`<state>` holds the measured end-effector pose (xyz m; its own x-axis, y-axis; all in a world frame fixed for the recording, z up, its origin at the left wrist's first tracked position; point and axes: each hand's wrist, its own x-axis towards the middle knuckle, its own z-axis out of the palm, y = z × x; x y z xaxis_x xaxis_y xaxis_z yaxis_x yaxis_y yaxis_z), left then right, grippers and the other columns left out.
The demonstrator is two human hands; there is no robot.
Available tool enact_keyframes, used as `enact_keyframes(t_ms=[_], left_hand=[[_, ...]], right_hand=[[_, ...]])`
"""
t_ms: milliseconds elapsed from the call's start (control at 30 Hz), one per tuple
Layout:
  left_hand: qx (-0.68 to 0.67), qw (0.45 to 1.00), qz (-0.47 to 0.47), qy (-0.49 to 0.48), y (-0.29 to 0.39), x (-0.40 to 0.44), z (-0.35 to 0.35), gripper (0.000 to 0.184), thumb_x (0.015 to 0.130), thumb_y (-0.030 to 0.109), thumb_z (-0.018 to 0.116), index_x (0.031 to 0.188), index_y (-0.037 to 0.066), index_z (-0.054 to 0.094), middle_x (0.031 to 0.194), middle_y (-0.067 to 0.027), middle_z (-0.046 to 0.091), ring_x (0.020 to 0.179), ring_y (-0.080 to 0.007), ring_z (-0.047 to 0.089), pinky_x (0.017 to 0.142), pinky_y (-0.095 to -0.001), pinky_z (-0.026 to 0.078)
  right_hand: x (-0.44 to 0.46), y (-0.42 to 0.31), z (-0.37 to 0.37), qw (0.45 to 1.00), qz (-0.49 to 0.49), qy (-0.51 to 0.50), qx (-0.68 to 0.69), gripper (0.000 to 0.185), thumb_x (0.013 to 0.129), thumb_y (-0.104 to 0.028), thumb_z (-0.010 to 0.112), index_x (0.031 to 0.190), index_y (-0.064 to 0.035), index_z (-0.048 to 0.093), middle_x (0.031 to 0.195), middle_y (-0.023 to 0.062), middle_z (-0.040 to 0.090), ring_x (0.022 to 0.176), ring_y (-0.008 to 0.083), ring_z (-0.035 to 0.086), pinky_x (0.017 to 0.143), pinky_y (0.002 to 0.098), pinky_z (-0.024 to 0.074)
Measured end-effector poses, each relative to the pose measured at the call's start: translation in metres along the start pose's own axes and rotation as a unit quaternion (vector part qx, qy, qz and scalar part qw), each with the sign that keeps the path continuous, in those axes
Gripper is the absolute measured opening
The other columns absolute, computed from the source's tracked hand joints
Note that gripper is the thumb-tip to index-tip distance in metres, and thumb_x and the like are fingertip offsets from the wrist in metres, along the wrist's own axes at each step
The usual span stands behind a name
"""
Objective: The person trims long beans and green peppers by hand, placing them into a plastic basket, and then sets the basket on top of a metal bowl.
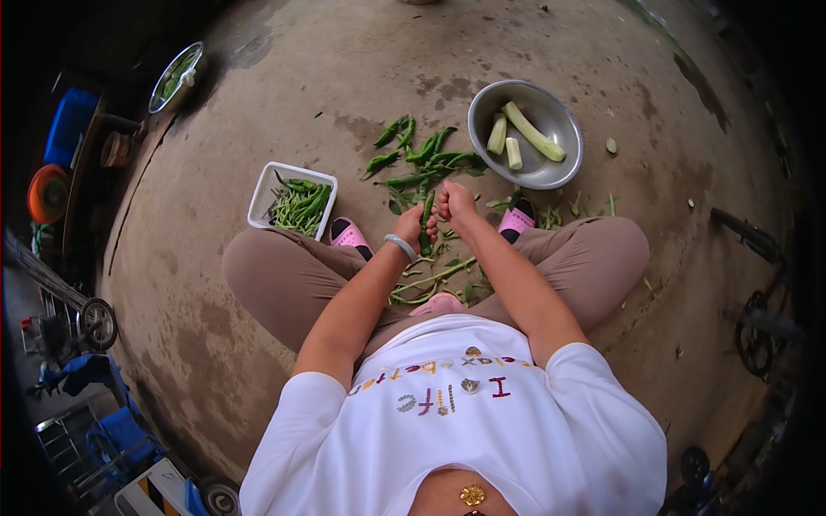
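Note:
My left hand (416,227), with a pale bangle at the wrist, is closed around a green pepper (427,222) that points upward. Close beside it on the right, my right hand (456,203) is closed near the pepper's top end; what its fingers hold, if anything, is too small to make out. Loose green peppers (422,156) lie on the floor just beyond both hands. To the left stands a white basket (332,199) with green beans and peppers in it. A metal bowl (561,172) at the right holds several peeled pale green pieces.
Plant scraps (439,277) lie between my legs, and more trimmings are near my right foot. A second bowl (178,77) with greens stands at the far left. Wheeled items and blue objects line the left edge; a wheeled frame (759,331) is at the right.

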<state>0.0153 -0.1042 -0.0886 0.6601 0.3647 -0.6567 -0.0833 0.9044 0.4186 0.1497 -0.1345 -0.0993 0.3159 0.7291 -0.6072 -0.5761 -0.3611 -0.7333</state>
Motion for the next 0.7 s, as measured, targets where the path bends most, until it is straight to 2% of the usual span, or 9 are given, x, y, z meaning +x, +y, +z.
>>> enact_keyframes(t_ms=[67, 133, 267, 333, 433, 533, 567, 633, 700], left_hand=[[-0.059, 0.998, -0.032, -0.008, 0.001, -0.001, -0.001, 0.031, 0.093, 0.038, 0.035, 0.087, 0.01, 0.047, 0.055, -0.0002, 0.042, 0.045, -0.0125, 0.038, 0.044, -0.0276, 0.034], [-0.062, 0.997, -0.043, -0.011, 0.003, -0.003, 0.0, 0.032, 0.093, 0.04, 0.034, 0.087, 0.011, 0.046, 0.056, 0.0006, 0.04, 0.046, -0.0121, 0.036, 0.045, -0.0265, 0.033], [-0.095, 0.989, -0.082, -0.073, 0.003, 0.002, -0.01, 0.034, 0.093, 0.042, 0.035, 0.086, 0.011, 0.046, 0.059, 0.0, 0.042, 0.048, -0.012, 0.038, 0.046, -0.0253, 0.034], [-0.038, 0.996, -0.071, -0.024, 0.005, -0.009, 0.007, 0.031, 0.092, 0.041, 0.038, 0.085, 0.011, 0.046, 0.06, -0.0005, 0.045, 0.048, -0.0119, 0.041, 0.046, -0.0253, 0.036], [0.091, 0.995, -0.029, 0.024, 0.0, -0.006, 0.005, 0.026, 0.091, 0.036, 0.045, 0.085, 0.011, 0.047, 0.063, -0.0012, 0.048, 0.05, -0.0117, 0.044, 0.045, -0.0253, 0.038], [0.162, 0.987, 0.005, -0.002, -0.003, -0.001, 0.002, 0.021, 0.09, 0.031, 0.049, 0.087, 0.01, 0.048, 0.065, -0.0011, 0.05, 0.05, -0.0114, 0.046, 0.044, -0.0254, 0.039], [0.161, 0.987, 0.008, -0.025, -0.003, -0.002, 0.001, 0.019, 0.09, 0.028, 0.05, 0.089, 0.009, 0.049, 0.065, -0.0009, 0.05, 0.049, -0.0112, 0.045, 0.043, -0.0255, 0.039], [0.161, 0.987, 0.012, -0.021, -0.002, -0.003, -0.001, 0.02, 0.09, 0.028, 0.049, 0.091, 0.009, 0.049, 0.065, -0.0009, 0.05, 0.05, -0.0111, 0.046, 0.043, -0.0253, 0.04], [0.163, 0.986, 0.016, -0.02, -0.001, -0.003, -0.001, 0.021, 0.09, 0.029, 0.049, 0.093, 0.008, 0.05, 0.066, -0.001, 0.05, 0.05, -0.011, 0.046, 0.044, -0.025, 0.04]], right_hand=[[0.003, 0.003, 0.0, 0.997, 0.012, 0.028, 0.067, 0.026, 0.089, -0.031, 0.045, 0.084, -0.0064, 0.053, 0.063, 0.0029, 0.049, 0.047, 0.0106, 0.039, 0.044, 0.0233, 0.0351], [-0.005, -0.002, 0.005, 0.993, -0.08, 0.067, -0.06, 0.025, 0.088, -0.029, 0.048, 0.086, -0.0047, 0.053, 0.062, 0.0028, 0.051, 0.05, 0.0086, 0.044, 0.044, 0.0256, 0.0376], [-0.012, -0.01, 0.006, 0.989, -0.069, 0.03, -0.125, 0.024, 0.085, -0.029, 0.053, 0.083, -0.0046, 0.055, 0.064, 0.0066, 0.056, 0.055, 0.0146, 0.051, 0.049, 0.0293, 0.0411], [-0.014, -0.009, 0.004, 0.882, -0.258, 0.056, -0.39, 0.026, 0.082, -0.029, 0.056, 0.077, -0.0034, 0.056, 0.067, 0.0111, 0.059, 0.058, 0.0226, 0.056, 0.055, 0.0343, 0.0433], [-0.017, -0.014, 0.002, 0.843, -0.255, 0.12, -0.459, 0.032, 0.084, -0.032, 0.054, 0.073, -0.0023, 0.055, 0.062, 0.0065, 0.054, 0.058, 0.0157, 0.053, 0.055, 0.0348, 0.0418], [0.001, -0.004, -0.006, 0.871, -0.208, 0.155, -0.417, 0.03, 0.083, -0.03, 0.053, 0.072, -0.0027, 0.055, 0.066, 0.0126, 0.058, 0.059, 0.0254, 0.056, 0.056, 0.0378, 0.0429], [0.006, -0.002, -0.009, 0.871, -0.208, 0.154, -0.417, 0.03, 0.083, -0.03, 0.053, 0.072, -0.0027, 0.055, 0.066, 0.0126, 0.058, 0.059, 0.0254, 0.056, 0.056, 0.0378, 0.0429], [0.006, -0.003, -0.008, 0.988, -0.058, 0.086, -0.113, 0.031, 0.084, -0.031, 0.052, 0.072, -0.0025, 0.055, 0.065, 0.0121, 0.057, 0.057, 0.0239, 0.055, 0.055, 0.038, 0.0424], [0.003, -0.004, -0.007, 0.983, -0.067, 0.066, -0.158, 0.033, 0.085, -0.033, 0.052, 0.074, -0.0024, 0.054, 0.062, 0.0076, 0.055, 0.055, 0.0173, 0.053, 0.053, 0.0335, 0.0413]])
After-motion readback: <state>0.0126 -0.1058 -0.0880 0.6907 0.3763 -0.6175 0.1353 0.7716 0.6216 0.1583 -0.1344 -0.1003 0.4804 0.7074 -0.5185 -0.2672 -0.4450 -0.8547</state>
